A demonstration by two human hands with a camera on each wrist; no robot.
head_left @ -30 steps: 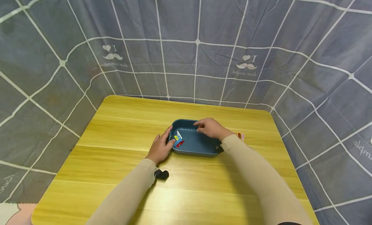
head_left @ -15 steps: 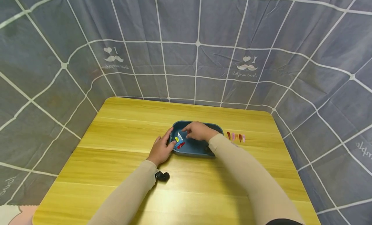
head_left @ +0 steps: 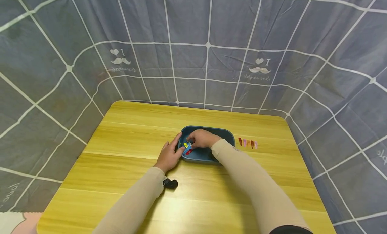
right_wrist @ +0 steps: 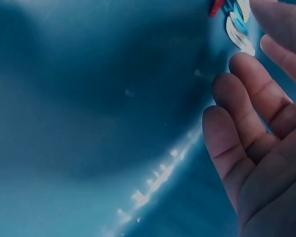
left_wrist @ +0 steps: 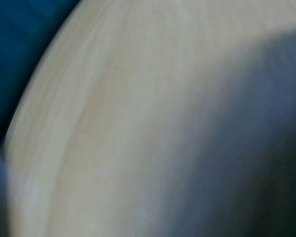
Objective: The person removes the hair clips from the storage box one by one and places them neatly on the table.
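Observation:
A dark blue tray [head_left: 222, 131] sits on the wooden table. My left hand [head_left: 168, 156] rests against its left side, fingers straight along the rim and thumb at the near-left corner. Inside the tray's left end lie several small snap hair clips: a red clip [head_left: 189, 152], a yellow clip [head_left: 185, 145], a blue clip [right_wrist: 237, 17] and a white clip [right_wrist: 238, 34]. My right hand [head_left: 203, 139] reaches down over them. In the right wrist view its fingers are loosely extended, with the fingertips close beside the white clip and a gap between thumb and forefinger.
Right of the tray, a row of several red, pink and orange hair clips [head_left: 248, 143] lies on the table [head_left: 136, 136]. A grey curtain [head_left: 187, 66] with white grid lines stands behind and at both sides. A black device [head_left: 170, 184] sits at my left wrist.
My right hand has moved left across the tray to the hair clips, and its arm has uncovered the row of clips on the table. My left hand stays at the tray's left side.

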